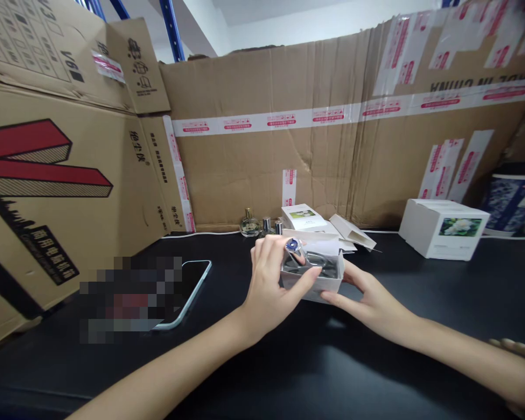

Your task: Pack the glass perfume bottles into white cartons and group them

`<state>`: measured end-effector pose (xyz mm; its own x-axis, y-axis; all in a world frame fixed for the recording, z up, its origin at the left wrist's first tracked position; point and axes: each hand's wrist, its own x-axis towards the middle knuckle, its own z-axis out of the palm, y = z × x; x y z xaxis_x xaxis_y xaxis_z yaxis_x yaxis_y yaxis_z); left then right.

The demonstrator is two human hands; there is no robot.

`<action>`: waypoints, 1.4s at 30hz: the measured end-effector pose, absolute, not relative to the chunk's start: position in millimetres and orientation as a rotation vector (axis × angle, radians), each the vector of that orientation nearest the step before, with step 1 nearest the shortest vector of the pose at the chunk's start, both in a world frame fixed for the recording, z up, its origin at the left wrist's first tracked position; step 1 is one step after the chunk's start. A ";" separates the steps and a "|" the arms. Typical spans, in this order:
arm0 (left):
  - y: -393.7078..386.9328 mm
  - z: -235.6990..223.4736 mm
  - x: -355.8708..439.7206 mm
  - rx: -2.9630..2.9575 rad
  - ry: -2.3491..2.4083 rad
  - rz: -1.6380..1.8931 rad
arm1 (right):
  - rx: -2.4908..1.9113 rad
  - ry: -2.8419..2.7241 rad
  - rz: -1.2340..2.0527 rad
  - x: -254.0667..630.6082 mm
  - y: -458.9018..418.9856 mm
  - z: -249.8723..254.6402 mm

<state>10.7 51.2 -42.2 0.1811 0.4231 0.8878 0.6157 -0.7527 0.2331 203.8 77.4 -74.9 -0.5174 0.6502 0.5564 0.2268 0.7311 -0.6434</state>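
A small open white box [321,284] is between my two hands, above the black table, with its top facing me. My left hand [269,283] is closed around its left side, with the thumb across the front rim. My right hand [367,297] grips the lower right side, thumb at the front and fingers partly hidden behind. Dark, shiny contents [317,263] show inside the box; their kind is unclear. Beside my left fingers sits a small blue disc with a silvery rim [293,245]; I cannot tell whether it is a ring or part of the contents.
Small glass bottles [249,224] stand behind my left hand. White cartons [304,217] and an opened carton piece [353,231] lie behind the box. A larger white box [444,229] is at right, near a blue-patterned tub [514,198]. A phone [188,294] lies left; cardboard walls [262,151] enclose the table.
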 end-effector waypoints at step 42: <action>54.0 -65.7 12.9 -2.662 -0.762 -1.574 | -0.625 -1.971 -0.427 211.9 67.3 -54.5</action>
<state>12.9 54.0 -65.7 0.3974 0.4213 0.8152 0.3784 -0.8846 0.2727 211.9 67.3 -54.5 -0.3820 0.2451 0.8911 0.5918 0.8054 0.0321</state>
